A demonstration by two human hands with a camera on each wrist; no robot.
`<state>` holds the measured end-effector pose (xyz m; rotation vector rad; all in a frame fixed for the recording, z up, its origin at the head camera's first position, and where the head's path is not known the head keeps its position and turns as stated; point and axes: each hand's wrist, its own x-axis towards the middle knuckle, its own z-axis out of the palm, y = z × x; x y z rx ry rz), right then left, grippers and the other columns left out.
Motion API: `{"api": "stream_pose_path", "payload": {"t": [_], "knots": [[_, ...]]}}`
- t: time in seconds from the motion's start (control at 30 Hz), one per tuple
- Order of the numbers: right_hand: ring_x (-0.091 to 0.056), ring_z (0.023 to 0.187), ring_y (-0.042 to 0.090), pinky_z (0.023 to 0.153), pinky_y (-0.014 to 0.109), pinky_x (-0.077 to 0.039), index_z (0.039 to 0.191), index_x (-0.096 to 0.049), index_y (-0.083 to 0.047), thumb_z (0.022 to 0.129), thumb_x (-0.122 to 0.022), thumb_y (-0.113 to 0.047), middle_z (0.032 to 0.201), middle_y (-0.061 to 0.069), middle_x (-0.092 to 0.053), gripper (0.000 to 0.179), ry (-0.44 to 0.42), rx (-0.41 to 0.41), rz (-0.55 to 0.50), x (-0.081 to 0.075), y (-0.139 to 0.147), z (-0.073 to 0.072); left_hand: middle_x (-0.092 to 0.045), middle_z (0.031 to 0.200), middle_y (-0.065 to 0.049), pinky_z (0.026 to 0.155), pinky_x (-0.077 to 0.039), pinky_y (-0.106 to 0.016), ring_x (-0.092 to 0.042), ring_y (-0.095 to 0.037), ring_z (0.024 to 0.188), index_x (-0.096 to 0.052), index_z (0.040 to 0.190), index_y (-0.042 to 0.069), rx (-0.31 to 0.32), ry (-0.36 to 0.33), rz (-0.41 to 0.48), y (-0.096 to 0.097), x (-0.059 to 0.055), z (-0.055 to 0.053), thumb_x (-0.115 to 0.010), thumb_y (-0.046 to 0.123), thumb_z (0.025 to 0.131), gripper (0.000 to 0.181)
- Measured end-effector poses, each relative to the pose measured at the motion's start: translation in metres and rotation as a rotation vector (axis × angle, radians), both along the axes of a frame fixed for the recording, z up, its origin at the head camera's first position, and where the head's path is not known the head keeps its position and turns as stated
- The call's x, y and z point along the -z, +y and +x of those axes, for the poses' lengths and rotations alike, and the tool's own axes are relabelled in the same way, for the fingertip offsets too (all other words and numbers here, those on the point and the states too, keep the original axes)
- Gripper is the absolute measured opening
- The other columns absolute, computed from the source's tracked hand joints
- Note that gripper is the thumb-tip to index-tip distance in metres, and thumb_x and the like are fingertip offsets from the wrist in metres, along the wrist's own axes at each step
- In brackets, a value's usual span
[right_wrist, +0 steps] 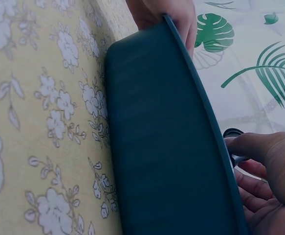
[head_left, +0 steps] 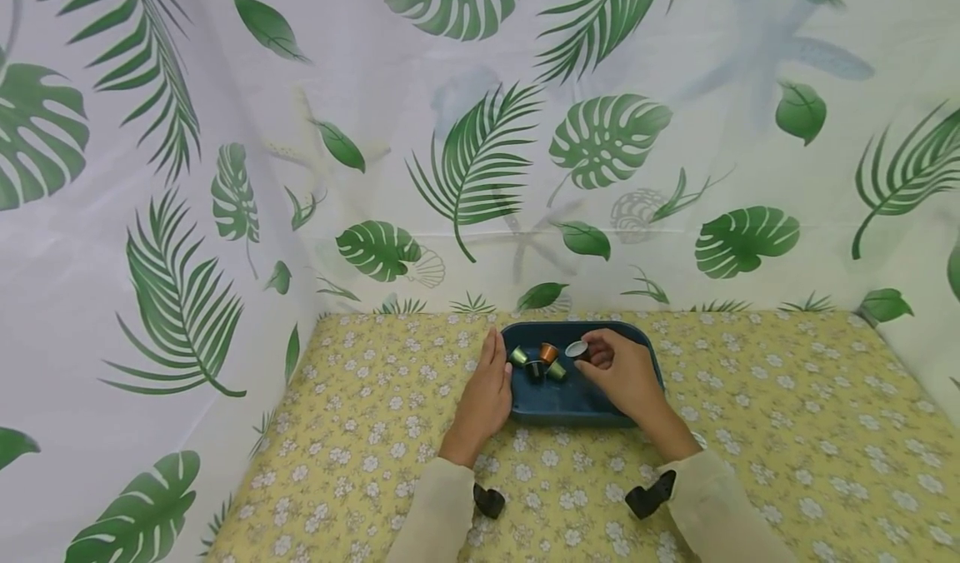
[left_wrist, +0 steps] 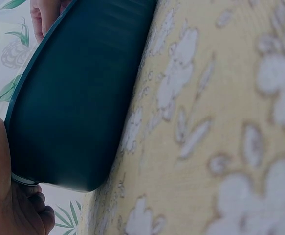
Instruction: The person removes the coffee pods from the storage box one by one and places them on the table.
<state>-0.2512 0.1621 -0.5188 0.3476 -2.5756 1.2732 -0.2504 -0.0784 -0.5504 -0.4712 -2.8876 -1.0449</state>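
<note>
A dark blue tray (head_left: 577, 419) stands on the table, with several small coffee capsules inside. On its left half lie an orange capsule (head_left: 549, 353), a black capsule (head_left: 535, 371) and green capsules, one of them a light green capsule (head_left: 519, 356). My left hand (head_left: 486, 392) holds the tray's left end, thumb on the inner side of the rim and fingers outside. Over the tray's right half, my right hand (head_left: 618, 370) pinches a dark capsule (right_wrist: 233, 132) between thumb and fingers; its silver lid shows in the head view.
A yellow floral cloth (head_left: 360, 455) covers the table. White curtains (head_left: 315, 196) with green leaf prints close off the back and sides. Dark wrist mounts (head_left: 489, 501) sit at both sleeves. A small shiny round thing (head_left: 700, 440) shows beside the right wrist.
</note>
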Motion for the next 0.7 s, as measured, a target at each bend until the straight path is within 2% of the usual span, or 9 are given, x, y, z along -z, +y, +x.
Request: {"api": "stream_pose_path", "payload": {"t": [0.27,0.47,0.7], "knots": [[-0.069,0.082,0.020,0.070,0.029,-0.057,0.124,-0.069,0.001,0.087,-0.082,-0.008,0.099,0.011,-0.071,0.040,0.010,-0.002,0.007,0.000,0.003,0.007,0.009,0.169,0.002,0.117,-0.032,-0.046,-0.016,-0.023,0.154,-0.005,0.164,0.007,-0.005,-0.016,0.004,0.001,-0.001,0.001,-0.029,0.024,0.114,0.057],[-0.070,0.084,0.022,0.072,0.029,-0.058,0.123,-0.070,0.002,0.086,-0.082,-0.006,0.100,0.012,-0.071,0.039,0.029,0.015,0.008,-0.005,0.006,0.017,0.009,0.169,0.001,0.117,-0.032,-0.046,-0.016,-0.023,0.154,-0.006,0.164,0.007,0.002,-0.016,0.010,0.002,-0.002,0.002,-0.030,0.024,0.114,0.057],[-0.069,0.086,0.022,0.073,0.026,-0.057,0.123,-0.069,0.000,0.087,-0.082,-0.006,0.101,0.011,-0.071,0.039,0.041,0.026,-0.023,-0.011,0.012,0.029,0.010,0.169,0.003,0.116,-0.035,-0.046,-0.019,-0.023,0.153,-0.003,0.163,0.012,-0.003,-0.015,0.021,0.002,-0.002,0.002,-0.031,0.024,0.114,0.058]]}}
